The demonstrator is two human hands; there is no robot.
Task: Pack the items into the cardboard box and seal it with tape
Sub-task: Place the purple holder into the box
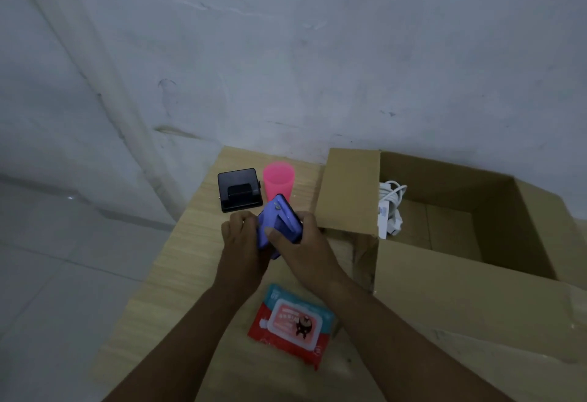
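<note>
left hand (241, 239) and right hand (301, 242) both grip the blue item (275, 220), fingers (243, 219) curled round it, long axis tilted away. box (444, 274) lies rightward, nearer the right hand.

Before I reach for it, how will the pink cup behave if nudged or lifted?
The pink cup stands upright and looks like thin plastic, so probably light and stiff. It is tall and narrow, so a sideways nudge may tip it; once down, its round wall could roll.
</note>
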